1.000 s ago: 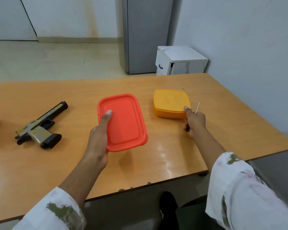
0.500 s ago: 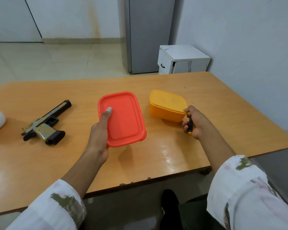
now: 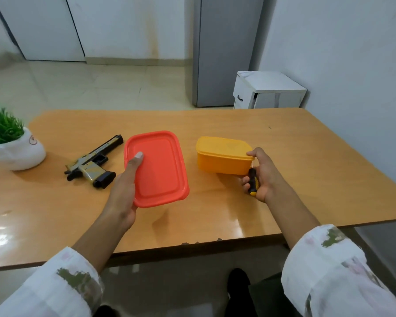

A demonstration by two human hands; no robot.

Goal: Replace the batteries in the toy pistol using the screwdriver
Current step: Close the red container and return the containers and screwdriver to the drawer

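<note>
Since a second earlier, right hand (image 3: 264, 177) had lifted the yellow box (image 3: 223, 155) off the tabletop (image 3: 306, 156), fingers clenched on it and the screwdriver (image 3: 252, 181). Left hand (image 3: 126, 191) gripped red lid (image 3: 157, 165). Toy pistol (image 3: 94, 163) lay untouched at left; batteries probably next.

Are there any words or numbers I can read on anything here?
No words or numbers can be read.
White plant pot: a small round reddish mark, too blurred to read.
Toy pistol, red lid, yellow box, screwdriver: no writing shows.
</note>
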